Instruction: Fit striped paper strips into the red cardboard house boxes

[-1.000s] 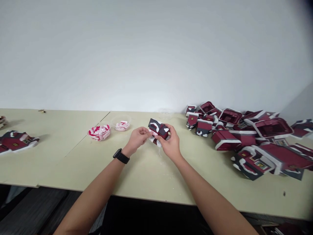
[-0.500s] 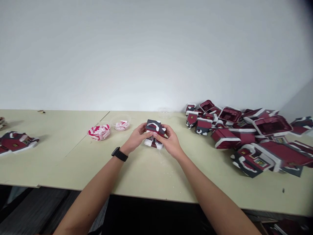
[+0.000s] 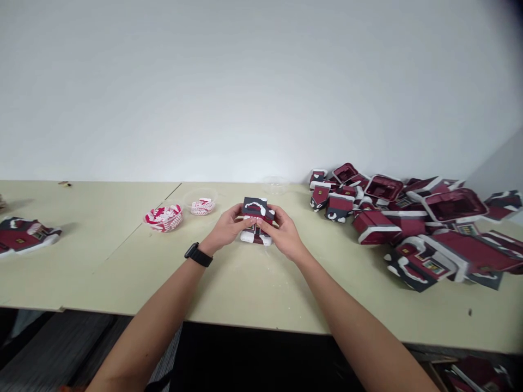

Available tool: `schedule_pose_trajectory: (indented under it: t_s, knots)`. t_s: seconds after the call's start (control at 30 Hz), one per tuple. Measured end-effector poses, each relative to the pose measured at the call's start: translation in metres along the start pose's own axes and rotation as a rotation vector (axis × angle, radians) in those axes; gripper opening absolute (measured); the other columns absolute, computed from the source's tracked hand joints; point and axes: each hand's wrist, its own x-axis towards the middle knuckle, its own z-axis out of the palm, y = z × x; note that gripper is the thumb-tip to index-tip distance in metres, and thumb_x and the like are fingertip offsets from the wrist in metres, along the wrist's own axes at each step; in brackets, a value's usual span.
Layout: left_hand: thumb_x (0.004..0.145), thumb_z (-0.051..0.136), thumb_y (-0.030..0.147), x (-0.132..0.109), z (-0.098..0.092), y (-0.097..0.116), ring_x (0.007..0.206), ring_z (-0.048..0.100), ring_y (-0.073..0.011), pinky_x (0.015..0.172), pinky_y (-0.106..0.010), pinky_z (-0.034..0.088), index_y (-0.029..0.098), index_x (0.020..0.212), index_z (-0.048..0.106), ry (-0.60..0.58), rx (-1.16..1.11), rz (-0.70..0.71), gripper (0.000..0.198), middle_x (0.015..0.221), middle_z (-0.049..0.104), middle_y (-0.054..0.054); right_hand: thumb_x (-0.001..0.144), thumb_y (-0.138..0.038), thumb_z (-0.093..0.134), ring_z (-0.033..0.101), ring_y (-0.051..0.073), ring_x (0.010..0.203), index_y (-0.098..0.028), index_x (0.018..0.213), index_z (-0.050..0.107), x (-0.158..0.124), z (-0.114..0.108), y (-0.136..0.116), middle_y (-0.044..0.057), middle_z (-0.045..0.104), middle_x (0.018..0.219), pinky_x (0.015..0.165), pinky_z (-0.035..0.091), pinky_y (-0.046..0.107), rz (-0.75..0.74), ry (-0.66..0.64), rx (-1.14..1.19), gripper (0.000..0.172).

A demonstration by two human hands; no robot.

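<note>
Between my two hands is a small model house (image 3: pixel 255 208) with a dark roof, white snow-like trim and maroon walls. It stands at the middle of the table, its white-edged base toward me. My left hand (image 3: pixel 227 226) grips its left side, and my right hand (image 3: pixel 285 232) grips its right side. Both thumbs press on the front below the roof edge, over a red-and-white striped part there. The thumbs and fingers hide much of the walls. A clear bowl of red-and-white striped pieces (image 3: pixel 163 218) stands left of my hands, beside a smaller clear tub (image 3: pixel 202 206) with similar pieces.
Many maroon model houses (image 3: pixel 404 212) lie heaped at the right, some showing hollow undersides. More houses (image 3: pixel 26 235) sit at the far left. A clear lid or dish (image 3: pixel 275 185) lies near the wall. The table (image 3: pixel 245 294) has a seam at left and white specks.
My hands keep their hold on the model house, with the thumbs at its front. The whole view has shifted slightly; nothing else has visibly moved.
</note>
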Motion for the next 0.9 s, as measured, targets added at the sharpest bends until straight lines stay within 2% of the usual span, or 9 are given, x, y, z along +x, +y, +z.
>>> schedule_pose_trajectory:
  t_s: [0.4,0.73,0.9]
  knots:
    - [0.084,0.083,0.048,0.000,0.001,-0.005,0.105,0.070,-0.0248,0.092,-0.035,0.055,0.018,0.127,0.066,0.017,0.041,0.015,0.056,0.121,0.074,-0.011,0.073,-0.055,0.088,0.071,0.026,0.107,-0.026,0.119,0.067,-0.002,0.000,-0.010,0.005,0.076,0.114,0.093,0.061,0.040,0.021,-0.017,0.026,0.059]
    - [0.087,0.080,0.051,0.001,0.004,-0.010,0.106,0.070,-0.0253,0.088,-0.035,0.056,0.018,0.128,0.063,0.037,0.065,0.053,0.055,0.125,0.072,-0.013,0.073,-0.058,0.088,0.070,0.026,0.110,-0.025,0.120,0.065,-0.002,-0.002,-0.013,0.006,0.076,0.116,0.094,0.060,0.039,0.035,-0.032,0.031,0.062]
    - [0.088,0.079,0.050,0.003,0.002,-0.012,0.112,0.068,-0.0266,0.094,-0.037,0.055,0.018,0.129,0.063,-0.005,0.064,0.079,0.055,0.132,0.070,-0.014,0.073,-0.053,0.089,0.070,0.025,0.103,-0.024,0.116,0.066,-0.002,-0.004,-0.011,0.006,0.075,0.112,0.089,0.060,0.039,0.006,-0.017,-0.021,0.057]
